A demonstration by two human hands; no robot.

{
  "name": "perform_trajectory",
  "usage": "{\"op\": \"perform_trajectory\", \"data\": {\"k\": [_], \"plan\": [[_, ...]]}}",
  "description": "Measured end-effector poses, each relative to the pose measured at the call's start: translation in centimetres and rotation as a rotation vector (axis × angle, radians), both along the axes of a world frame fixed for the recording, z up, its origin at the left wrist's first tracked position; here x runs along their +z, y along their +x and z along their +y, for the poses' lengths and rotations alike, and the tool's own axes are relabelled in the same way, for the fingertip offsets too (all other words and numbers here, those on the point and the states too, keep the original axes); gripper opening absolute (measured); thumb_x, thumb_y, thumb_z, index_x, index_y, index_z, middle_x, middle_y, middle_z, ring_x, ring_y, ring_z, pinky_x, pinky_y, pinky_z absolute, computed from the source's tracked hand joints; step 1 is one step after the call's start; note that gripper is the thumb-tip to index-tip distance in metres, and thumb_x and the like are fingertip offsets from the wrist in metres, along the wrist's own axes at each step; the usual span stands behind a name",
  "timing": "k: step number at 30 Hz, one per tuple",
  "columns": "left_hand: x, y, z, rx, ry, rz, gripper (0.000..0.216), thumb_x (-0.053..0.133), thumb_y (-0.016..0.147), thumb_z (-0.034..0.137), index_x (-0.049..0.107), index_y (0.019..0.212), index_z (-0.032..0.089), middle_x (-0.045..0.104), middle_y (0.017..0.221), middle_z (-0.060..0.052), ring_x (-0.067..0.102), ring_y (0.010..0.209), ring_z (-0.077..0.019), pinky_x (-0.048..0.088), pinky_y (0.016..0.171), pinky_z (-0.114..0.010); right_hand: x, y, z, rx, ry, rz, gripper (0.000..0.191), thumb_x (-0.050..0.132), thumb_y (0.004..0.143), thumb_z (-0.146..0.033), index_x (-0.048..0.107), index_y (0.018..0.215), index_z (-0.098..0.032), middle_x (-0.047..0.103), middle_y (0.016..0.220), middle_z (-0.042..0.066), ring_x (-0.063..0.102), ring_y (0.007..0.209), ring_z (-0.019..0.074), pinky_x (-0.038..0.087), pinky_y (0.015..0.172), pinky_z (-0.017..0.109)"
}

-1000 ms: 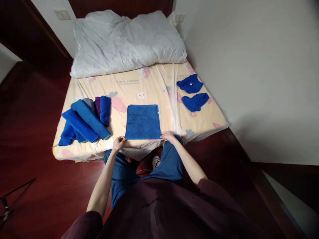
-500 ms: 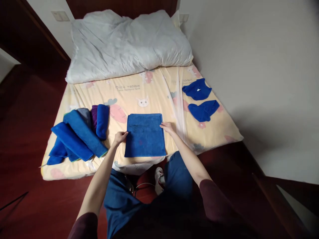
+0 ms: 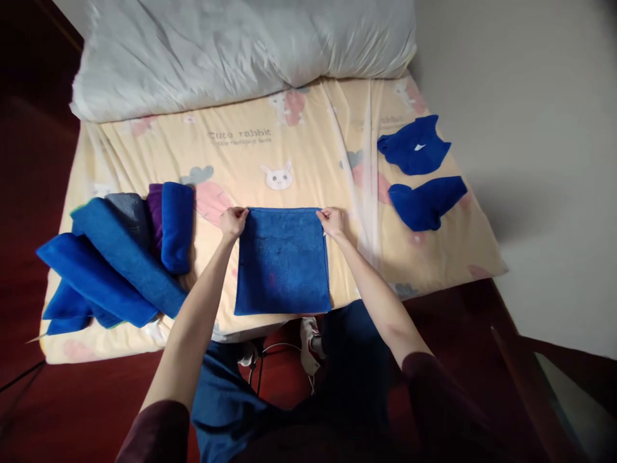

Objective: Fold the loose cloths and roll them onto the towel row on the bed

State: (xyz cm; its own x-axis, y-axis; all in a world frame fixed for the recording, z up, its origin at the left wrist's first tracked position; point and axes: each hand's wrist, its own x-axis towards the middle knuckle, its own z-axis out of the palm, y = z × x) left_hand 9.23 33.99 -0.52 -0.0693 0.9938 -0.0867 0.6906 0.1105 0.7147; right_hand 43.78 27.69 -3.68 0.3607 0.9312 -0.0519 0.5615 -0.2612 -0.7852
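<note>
- The folded blue towel [image 3: 283,263] is lying flat and roughly square on the patterned sheet [image 3: 313,164], near the bed's edge; clock directions here are running from its middle.
- The left hand [image 3: 234,222] is pinching its corner at ten to eleven o'clock between thumb and fingertips.
- The right hand [image 3: 332,222] is pinching the matching corner at one to two o'clock in the same narrow hold.
- The towel is probably handling as light, soft and limp, neither slippery nor fragile; its layers are likely slipping out of line unless every one is being caught at the corners, so those corners are offering the best hold.
- At nine o'clock, rolled cloths [image 3: 130,257] in blue, purple and grey are resting together.
- At two o'clock, two crumpled blue cloths [image 3: 414,151] are lying apart from the towel, the farther one showing a white label [image 3: 420,147], too small for reading.
- At eleven o'clock, the sheet is showing printed lettering [image 3: 240,135] reading "cute rabbit"; the smaller line beneath is blurring.
- No brand is showing legibly.
</note>
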Motion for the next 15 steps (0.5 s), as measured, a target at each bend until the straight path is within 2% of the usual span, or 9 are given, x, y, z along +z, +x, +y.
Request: {"op": "perform_trajectory", "data": {"k": [8,12,15], "plan": [[-0.5,1.0,1.7,0.000,0.029,-0.048,0.027,0.068,0.085,0.039,0.077,0.097,0.016,0.077,0.089,-0.011,0.073,0.090,-0.0247,0.053,0.086,-0.032,0.4,1.1,1.2,-0.098,0.017,-0.039,0.015,0.065,0.090,-0.029,0.069,0.082,-0.018,0.073,0.085,0.012,0.069,0.084,0.0256,0.052,0.088,0.037],[-0.1,1.6,2.2,-0.041,0.020,-0.073,0.019,0.072,0.080,0.034,0.076,0.088,0.017,0.076,0.082,-0.009,0.071,0.087,-0.0248,0.053,0.087,-0.033,0.6,0.9,1.4,-0.024,0.078,-0.128,0.012,0.062,0.091,-0.024,0.069,0.082,-0.018,0.071,0.092,0.012,0.066,0.090,0.0253,0.051,0.093,0.037],[0.4,1.7,2.4,-0.113,-0.008,-0.053,0.016,0.076,0.074,0.027,0.076,0.087,0.016,0.075,0.084,-0.008,0.070,0.085,-0.0248,0.054,0.089,-0.036,0.8,0.8,1.8,0.059,0.110,-0.157,0.011,0.064,0.089,-0.023,0.068,0.081,-0.019,0.070,0.096,0.012,0.064,0.091,0.0242,0.051,0.092,0.036]]}}
